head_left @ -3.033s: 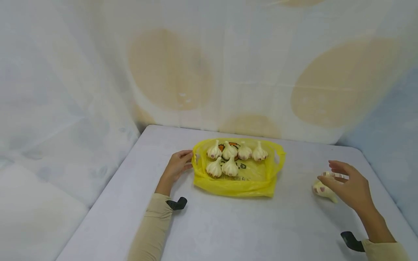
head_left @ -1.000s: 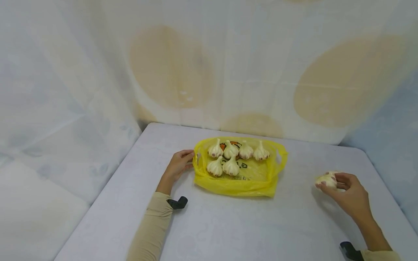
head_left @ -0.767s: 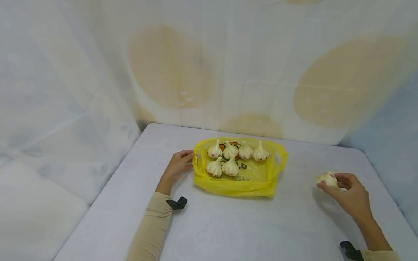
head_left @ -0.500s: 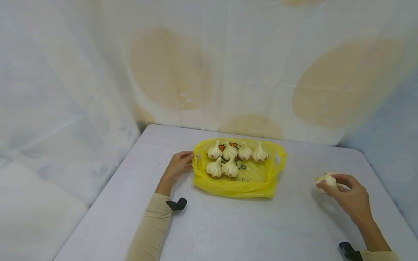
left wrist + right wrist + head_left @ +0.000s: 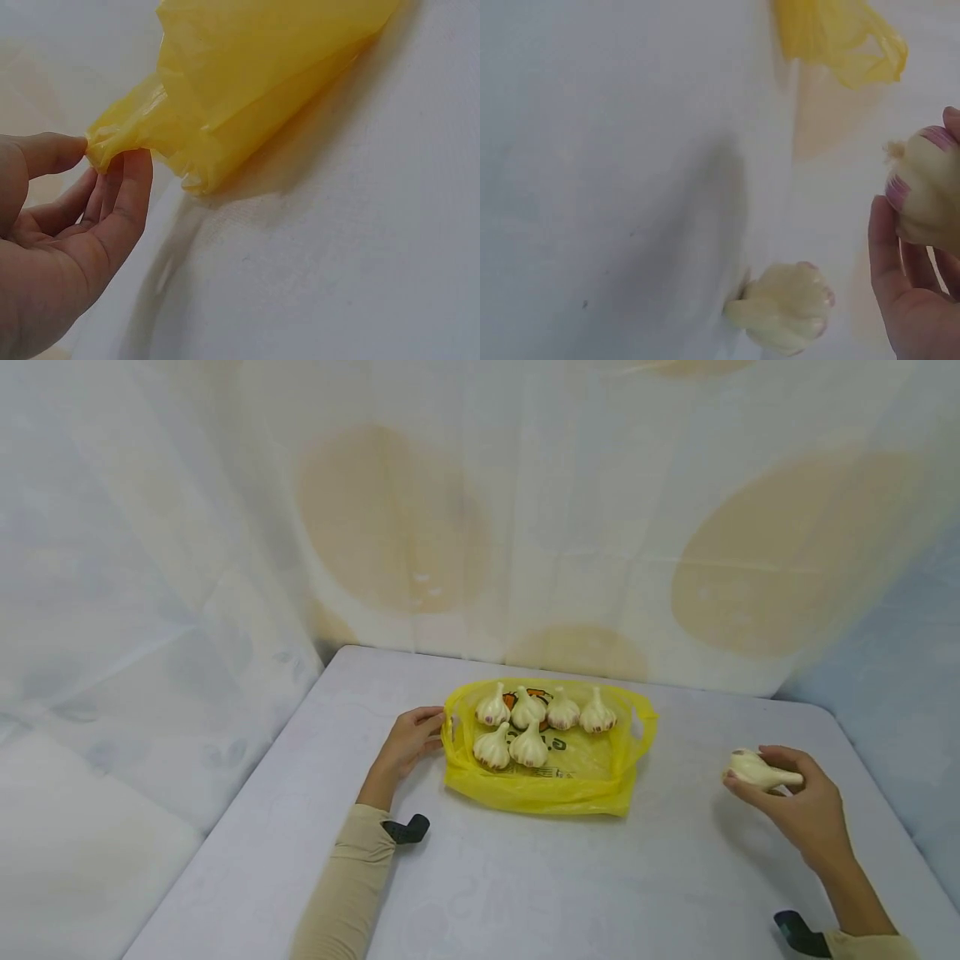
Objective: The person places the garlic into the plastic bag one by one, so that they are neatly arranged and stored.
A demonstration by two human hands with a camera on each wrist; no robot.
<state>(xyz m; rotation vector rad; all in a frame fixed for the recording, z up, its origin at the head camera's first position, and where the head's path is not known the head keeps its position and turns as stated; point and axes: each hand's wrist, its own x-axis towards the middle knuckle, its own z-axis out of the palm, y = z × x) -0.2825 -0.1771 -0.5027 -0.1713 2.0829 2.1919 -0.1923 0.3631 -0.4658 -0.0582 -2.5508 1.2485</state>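
In the head view a yellow plastic bag lies spread on the table, with several garlic bulbs in two rows on it. Between thumb and fingers, my left hand pinches the bag's left handle. At the right, my right hand holds a garlic bulb above the table, its stem pointing right toward the palm. The right wrist view shows purple streaks and a root tuft on this held bulb. Another garlic bulb rests on the table beneath that hand.
The white-covered table runs up to a pale curtain with tan circles, and more cloth hangs at both sides. A loose right bag handle faces the right hand. Black wrist mounts stick out from both sleeves.
My right hand, bare over the garlic 3 seconds ago, has taken one bulb and raised it. Since half a second ago that bulb has turned, stem now rightward. My left hand stays at the bag.
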